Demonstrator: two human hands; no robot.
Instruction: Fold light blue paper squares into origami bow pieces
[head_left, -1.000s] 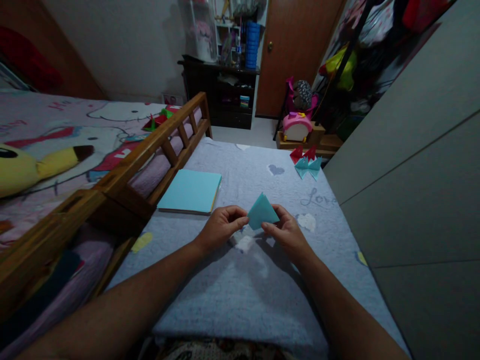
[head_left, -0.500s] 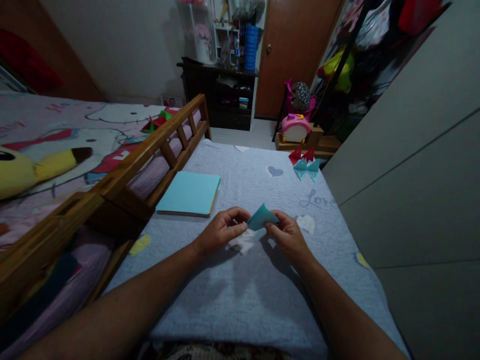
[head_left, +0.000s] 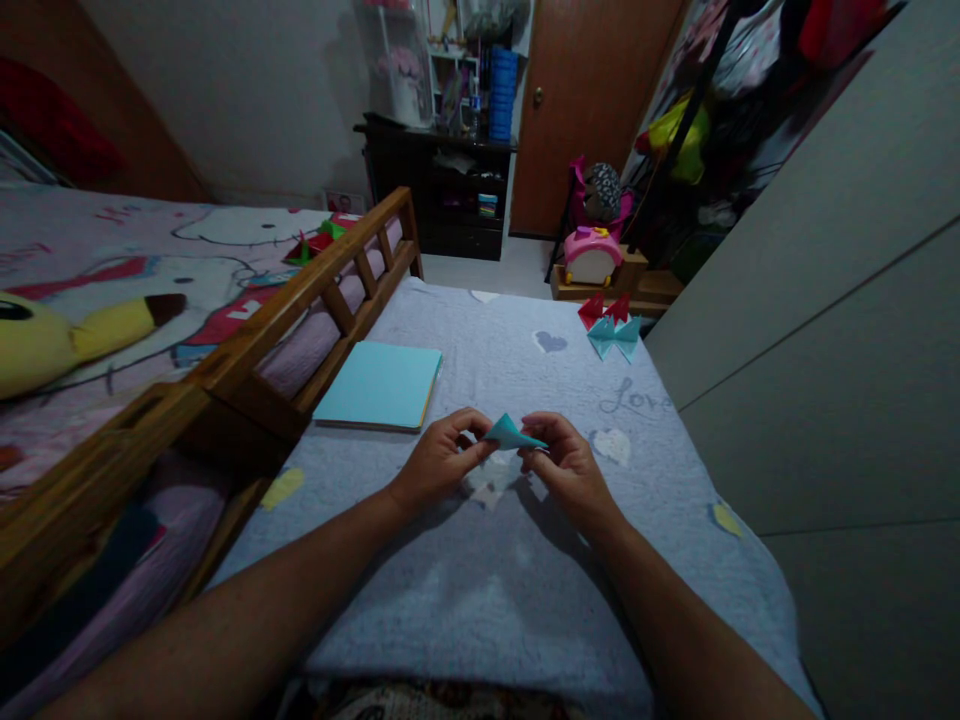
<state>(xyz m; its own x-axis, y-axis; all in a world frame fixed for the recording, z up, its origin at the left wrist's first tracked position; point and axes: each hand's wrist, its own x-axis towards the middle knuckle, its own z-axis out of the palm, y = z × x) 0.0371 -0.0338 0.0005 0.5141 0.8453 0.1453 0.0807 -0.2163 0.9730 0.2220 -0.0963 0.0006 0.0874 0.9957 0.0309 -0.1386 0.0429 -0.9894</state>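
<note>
Between my two hands is a small folded piece of light-blue paper (head_left: 510, 433), held just above the bed cover with a peak pointing up. My left hand (head_left: 450, 450) pinches its left corner between thumb and fingers. On the other side my right hand (head_left: 566, 455) has thumb and fingertips closed around the right end of the paper. A stack of square light-blue paper (head_left: 379, 385) lies to the left of my hands. Farther off at the right edge sit folded light-blue paper pieces (head_left: 613, 337) and, behind them, red folded paper pieces (head_left: 591, 310).
The bed cover (head_left: 465, 590) with hearts and lettering spreads under my hands. A wooden bed rail (head_left: 300, 290) runs along the left, with a yellow plush toy (head_left: 67, 340) beyond it. A pale cabinet (head_left: 840, 330) borders the right side. A pink toy case (head_left: 592, 257) stands past the far edge.
The folded paper has tilted and shifted slightly left, now showing a narrower shape with a peak. My right hand's fingers have moved a little left on it.
</note>
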